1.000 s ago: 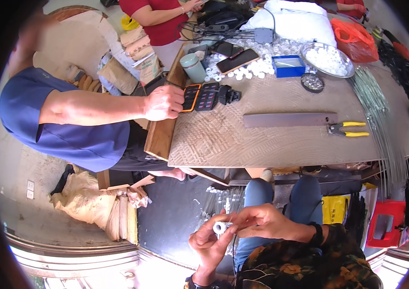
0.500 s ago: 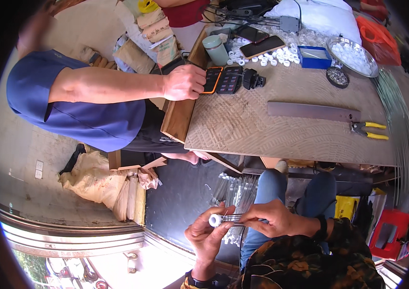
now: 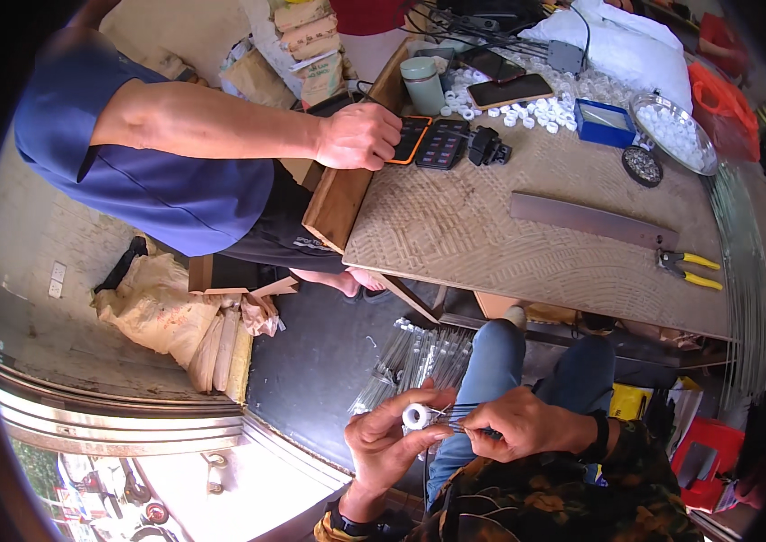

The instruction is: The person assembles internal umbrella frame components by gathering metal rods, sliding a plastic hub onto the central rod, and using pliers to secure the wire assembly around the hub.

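My left hand grips a small white plastic ring between thumb and fingers, its round hole facing up toward me. Several thin metal wires run from the ring to my right hand, whose fingers are pinched on them. Both hands are held over my lap. Below and beyond them, bundles of similar thin wires lie low down by my left knee. How the wires join the ring is too small to make out.
A table ahead carries a flat metal bar, yellow-handled pliers, long wires over its right edge, a blue box, a tray of white rings and phones. At left, another person's hand rests by an orange-edged case.
The view has shifted a little. My right fingers have curled in more tightly on the wires, while my left hand still holds the white ring. The other person's hand stays by the case.
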A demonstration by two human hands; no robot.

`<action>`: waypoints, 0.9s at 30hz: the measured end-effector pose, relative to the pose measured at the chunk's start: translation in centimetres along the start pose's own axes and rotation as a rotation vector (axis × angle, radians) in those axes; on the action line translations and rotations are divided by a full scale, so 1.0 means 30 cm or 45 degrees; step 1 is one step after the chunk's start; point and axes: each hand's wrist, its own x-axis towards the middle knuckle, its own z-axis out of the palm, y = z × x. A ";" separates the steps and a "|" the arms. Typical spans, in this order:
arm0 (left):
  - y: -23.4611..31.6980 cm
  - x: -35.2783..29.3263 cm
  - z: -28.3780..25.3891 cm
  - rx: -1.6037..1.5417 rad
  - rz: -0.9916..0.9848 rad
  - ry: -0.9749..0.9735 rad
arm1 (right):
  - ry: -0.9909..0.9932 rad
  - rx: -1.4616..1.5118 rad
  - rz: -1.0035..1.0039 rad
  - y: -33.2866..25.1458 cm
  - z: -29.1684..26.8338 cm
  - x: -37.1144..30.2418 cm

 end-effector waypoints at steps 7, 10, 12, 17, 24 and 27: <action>0.011 0.003 0.012 0.016 -0.002 0.040 | -0.027 -0.123 0.016 -0.017 -0.004 0.013; 0.007 0.005 0.006 0.029 0.001 -0.001 | -0.016 -0.123 0.000 -0.013 0.001 0.008; 0.004 0.003 0.003 0.044 0.003 -0.023 | -0.026 -0.125 0.005 -0.016 -0.002 0.015; 0.010 0.008 0.010 0.063 0.006 -0.032 | -0.051 -0.119 0.046 -0.018 -0.001 0.008; -0.037 0.019 -0.037 0.020 -0.010 0.343 | 0.015 0.757 0.762 0.077 0.021 -0.079; -0.061 0.036 -0.078 0.010 0.025 0.426 | -0.069 0.538 0.748 0.132 0.045 -0.140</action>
